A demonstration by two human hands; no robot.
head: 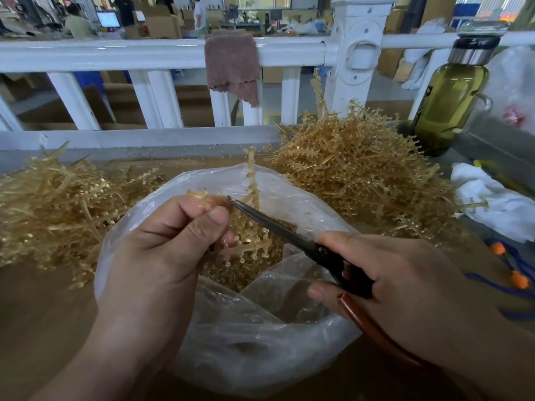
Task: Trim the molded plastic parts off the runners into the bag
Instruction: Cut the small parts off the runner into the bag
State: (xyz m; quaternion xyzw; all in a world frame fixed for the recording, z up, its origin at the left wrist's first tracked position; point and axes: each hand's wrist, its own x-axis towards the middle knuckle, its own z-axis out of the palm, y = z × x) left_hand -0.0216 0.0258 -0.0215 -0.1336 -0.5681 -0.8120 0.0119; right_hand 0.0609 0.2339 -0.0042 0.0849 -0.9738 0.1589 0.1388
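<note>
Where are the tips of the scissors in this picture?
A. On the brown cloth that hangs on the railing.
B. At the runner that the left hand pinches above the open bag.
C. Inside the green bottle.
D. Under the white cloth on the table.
B: the right hand grips the scissors, and their tips meet the runner just where the left hand pinches it, over the open bag.

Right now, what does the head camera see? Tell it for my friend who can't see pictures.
Over an open clear plastic bag, the left hand holds a tan runner while the right hand holds black scissors with tips at it. Piles of tan runners lie on both sides, and a green bottle stands far right.
</note>
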